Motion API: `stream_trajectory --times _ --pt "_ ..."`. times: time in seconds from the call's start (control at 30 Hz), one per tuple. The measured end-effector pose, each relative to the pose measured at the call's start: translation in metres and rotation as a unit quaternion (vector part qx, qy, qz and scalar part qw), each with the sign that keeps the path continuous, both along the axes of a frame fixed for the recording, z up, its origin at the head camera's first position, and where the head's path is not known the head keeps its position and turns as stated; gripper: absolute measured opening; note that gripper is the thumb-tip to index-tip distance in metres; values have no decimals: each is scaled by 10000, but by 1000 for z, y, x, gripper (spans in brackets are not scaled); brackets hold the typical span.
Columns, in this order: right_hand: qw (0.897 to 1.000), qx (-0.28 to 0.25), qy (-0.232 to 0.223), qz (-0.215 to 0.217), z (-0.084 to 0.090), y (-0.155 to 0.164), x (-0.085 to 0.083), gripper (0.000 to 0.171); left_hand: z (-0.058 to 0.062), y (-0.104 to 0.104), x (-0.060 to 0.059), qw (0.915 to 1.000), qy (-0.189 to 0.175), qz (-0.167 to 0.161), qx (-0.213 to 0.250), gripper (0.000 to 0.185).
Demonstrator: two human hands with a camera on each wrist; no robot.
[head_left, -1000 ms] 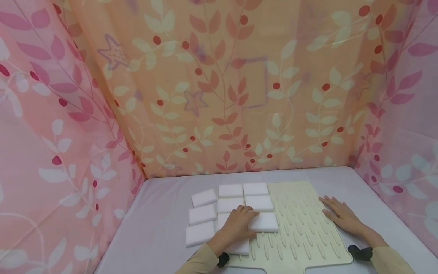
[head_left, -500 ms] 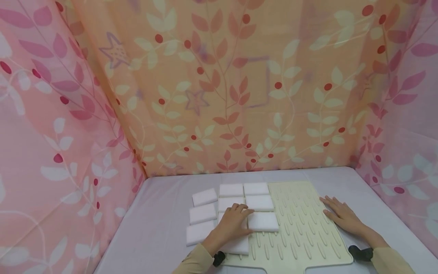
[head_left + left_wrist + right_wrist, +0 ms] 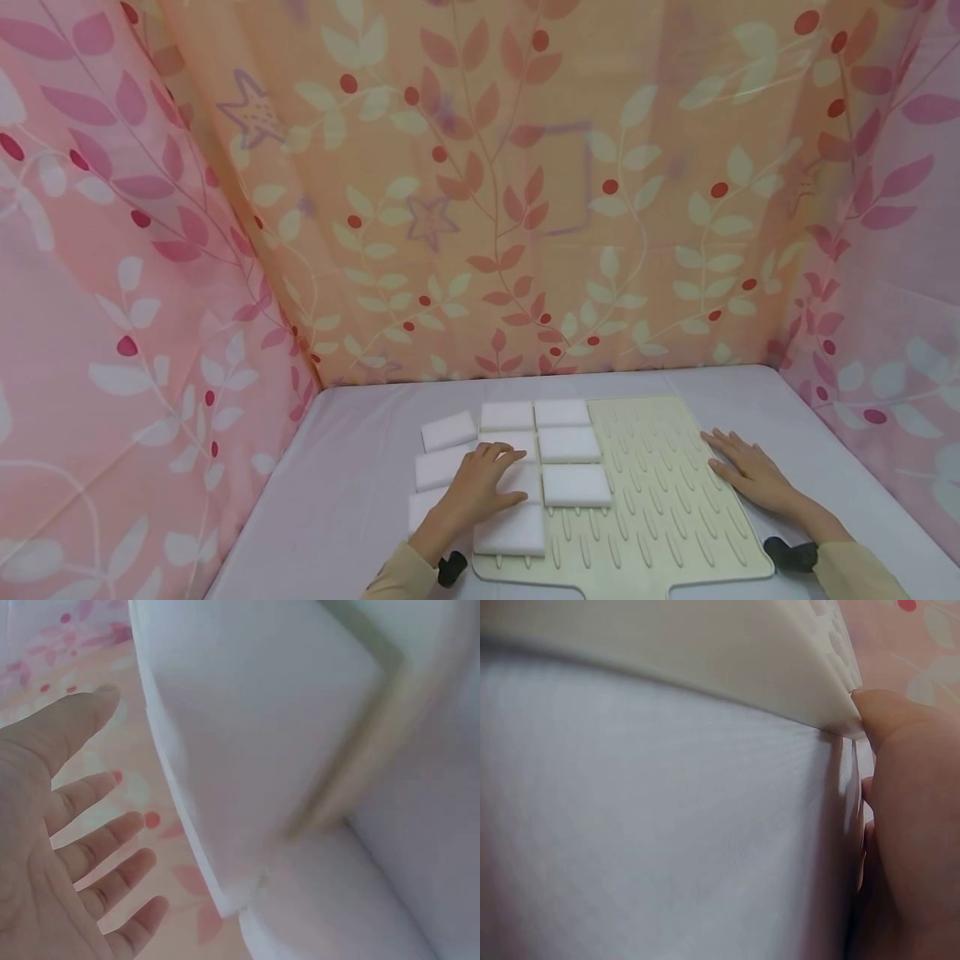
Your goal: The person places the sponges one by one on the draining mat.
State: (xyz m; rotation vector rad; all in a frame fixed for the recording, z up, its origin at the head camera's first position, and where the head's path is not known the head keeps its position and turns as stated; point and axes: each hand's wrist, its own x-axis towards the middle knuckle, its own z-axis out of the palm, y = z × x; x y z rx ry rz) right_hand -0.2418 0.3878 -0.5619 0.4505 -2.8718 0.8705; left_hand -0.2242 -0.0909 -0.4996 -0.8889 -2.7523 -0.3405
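My left hand (image 3: 471, 490) is held over the white rectangular sponge-like blocks, thumb and fingers spread with nothing between them. In the left wrist view its fingers are straight and apart beside a white block (image 3: 247, 735). Below its thumb is the front block (image 3: 512, 530) of one column on the cream ridged board (image 3: 652, 546). A second column on the board ends in another block (image 3: 577, 485). My right hand (image 3: 757, 479) lies at the board's right edge, and the right wrist view has its thumb touching the board's side (image 3: 705, 667).
Left of the board, loose blocks lie in a slanted row, the far one (image 3: 448, 431) fully visible. The white-covered table (image 3: 330, 483) is enclosed by floral curtains (image 3: 480, 208). A black strap piece (image 3: 791, 554) sits at my right wrist.
My left hand has moved left, away from the nearest block of the second column, which stays on the board. My right hand keeps its place at the edge.
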Motion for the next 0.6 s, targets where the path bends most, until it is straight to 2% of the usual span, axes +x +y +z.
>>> stream_trajectory --times 0.2,0.6 --pt "10000 6 -46 -1 1 0 0 58 -3 -22 1 9995 -126 213 221 58" --pt "9999 30 -103 -42 1 -1 0 58 -14 -60 10 9974 -49 413 587 57"
